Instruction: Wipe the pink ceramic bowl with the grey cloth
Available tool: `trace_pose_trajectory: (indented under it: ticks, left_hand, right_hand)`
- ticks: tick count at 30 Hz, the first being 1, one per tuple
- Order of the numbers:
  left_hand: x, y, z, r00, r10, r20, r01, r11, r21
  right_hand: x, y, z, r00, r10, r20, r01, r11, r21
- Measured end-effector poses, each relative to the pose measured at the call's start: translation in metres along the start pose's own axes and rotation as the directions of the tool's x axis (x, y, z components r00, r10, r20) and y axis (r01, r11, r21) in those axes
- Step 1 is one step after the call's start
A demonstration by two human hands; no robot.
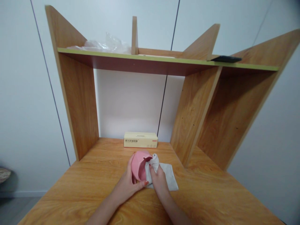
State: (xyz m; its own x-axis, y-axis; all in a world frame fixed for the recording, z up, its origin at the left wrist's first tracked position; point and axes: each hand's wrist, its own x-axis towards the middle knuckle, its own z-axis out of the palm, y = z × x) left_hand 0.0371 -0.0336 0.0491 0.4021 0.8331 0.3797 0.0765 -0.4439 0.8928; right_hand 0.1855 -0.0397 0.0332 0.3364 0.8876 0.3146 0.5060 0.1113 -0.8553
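Observation:
A pink bowl (138, 164) is held tilted on its side above the wooden desk (93, 184). My left hand (127, 184) is wrapped round its left rim and underside. My right hand (158, 181) is closed on a bunched white cloth (170, 176) and presses it against the bowl's inner side. The rest of the cloth trails flat on the desk to the right of my hand.
A long cream cardboard box (140, 139) lies at the back of the desk. Wooden side panels (79, 97) and a divider (194, 115) enclose the space. The upper shelf (164, 61) carries crumpled clear plastic (103, 45) and a flat black object (226, 58).

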Motion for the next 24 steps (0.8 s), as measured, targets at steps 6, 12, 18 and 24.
trace_pose_trajectory:
  ticks: [6,12,18,24]
  left_hand:
    - [0.000,0.002,-0.002,0.993,-0.064,-0.099,0.079,0.984,0.159]
    - [0.001,0.004,-0.003,0.987,-0.092,-0.133,0.117,0.973,0.200]
    - [0.001,0.012,-0.003,0.990,-0.117,-0.073,0.137,0.907,0.398]
    - [0.002,0.016,-0.004,0.992,-0.122,0.035,0.081,0.823,0.562]
  right_hand:
    - [0.002,-0.008,-0.011,1.000,-0.002,-0.018,-0.002,0.983,-0.181]
    - [0.001,-0.014,-0.018,0.990,-0.137,0.014,0.132,0.911,-0.391]
    - [0.005,-0.014,-0.014,0.987,0.159,0.034,-0.116,0.836,-0.536]
    - [0.005,-0.021,-0.022,0.988,-0.156,-0.012,0.118,0.794,-0.596]
